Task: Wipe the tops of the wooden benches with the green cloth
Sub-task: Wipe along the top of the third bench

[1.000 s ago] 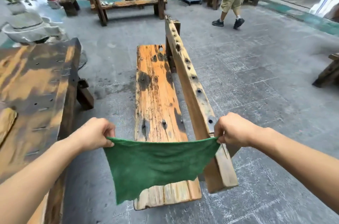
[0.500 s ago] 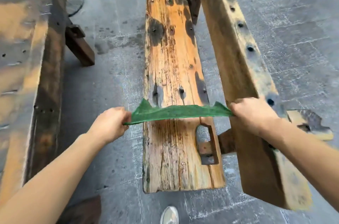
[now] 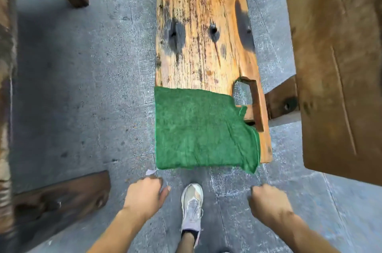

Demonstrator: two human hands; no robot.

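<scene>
The green cloth [image 3: 198,130] lies spread flat on the near end of the orange wooden bench seat [image 3: 202,25], covering almost its whole width beside a notch in the plank. My left hand [image 3: 144,192] hovers just below the cloth's near left corner, fingers loosely curled, holding nothing. My right hand [image 3: 266,199] hangs below the cloth's near right corner, also loosely curled and apart from the cloth.
The bench's tall brown backrest [image 3: 334,66] rises close on the right. A dark wooden table edge [image 3: 6,66] and its foot beam [image 3: 57,196] stand at the left. My shoe [image 3: 192,207] is on the grey stone floor between my hands.
Both hands held the cloth stretched above the bench; now it lies flat on the seat's near end and both hands have let go and drawn back. The view has tipped further down.
</scene>
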